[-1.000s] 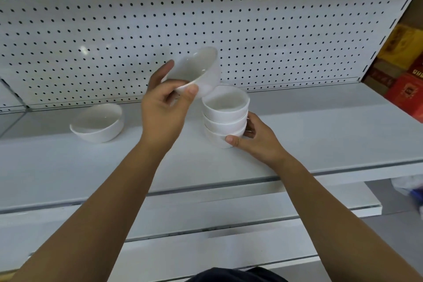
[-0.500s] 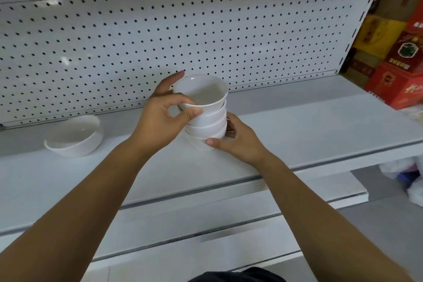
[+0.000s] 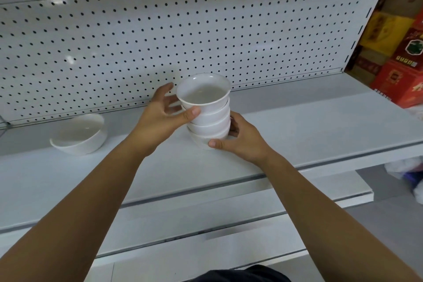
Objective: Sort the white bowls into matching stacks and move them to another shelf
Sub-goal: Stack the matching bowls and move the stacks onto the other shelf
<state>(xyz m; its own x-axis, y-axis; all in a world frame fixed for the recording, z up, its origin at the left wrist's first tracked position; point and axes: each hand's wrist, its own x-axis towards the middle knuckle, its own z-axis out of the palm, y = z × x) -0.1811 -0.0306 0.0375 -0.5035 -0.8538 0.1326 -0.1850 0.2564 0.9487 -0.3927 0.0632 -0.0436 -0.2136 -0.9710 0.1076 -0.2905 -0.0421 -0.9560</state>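
1 lone bowl [image 3: 77,134] far L on shelf [image 3: 320,126], looks tipped, wider and shallower than the others. Prob. a diff. stack, so leave it.

L hand [image 3: 158,119]: thumb on top bowl [image 3: 202,94] wall, fingers spread loose behind it, contact unclear. Steadying, not a real grasp.

Stack [image 3: 209,125] = 4 small bowls, mid-shelf, near pegboard [image 3: 137,41]. Top bowl sits a bit high, may not be fully nested.

R hand [image 3: 242,142] grasps stack base, thumb at front, fingers round R side.

Step in hand, my read: seat top bowl, then carry stack off. To do it well:
- Press top bowl down level w/ L hand till rims nest.
- Put L palm on top and get R fingers under base.
- Lift upright w/ both hands, no tilt. Glazed bowls prob. slip.

Boxes [image 3: 400,64] far R, well apart from stack.
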